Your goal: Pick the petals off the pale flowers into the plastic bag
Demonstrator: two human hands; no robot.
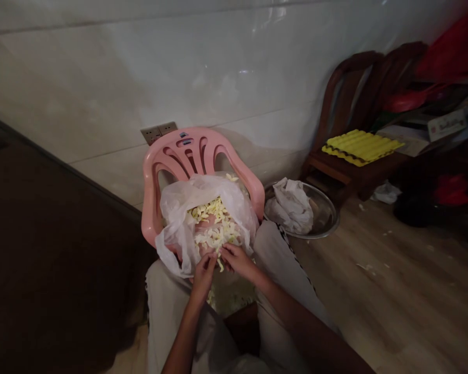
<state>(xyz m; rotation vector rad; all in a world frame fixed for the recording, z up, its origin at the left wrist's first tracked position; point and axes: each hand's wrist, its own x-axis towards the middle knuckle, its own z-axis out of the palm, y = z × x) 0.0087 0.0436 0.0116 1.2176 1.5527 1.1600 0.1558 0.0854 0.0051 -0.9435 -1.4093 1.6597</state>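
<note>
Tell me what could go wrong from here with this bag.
The plastic bag sits loosely on the pink chair against the lap, so it may slip and spill the pale pieces. Some pieces lie on the lap below the left hand and right hand; they could drop to the floor, where scraps might get trodden on.

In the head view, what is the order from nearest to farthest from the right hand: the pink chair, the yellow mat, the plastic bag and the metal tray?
From the right hand:
1. Clear plastic bag: directly in front, fingers at its opening.
2. Pink plastic chair: just behind the bag.
3. Metal tray: on the floor, right of the pink chair.
4. Yellow mat: farthest, on a wooden chair.
</note>
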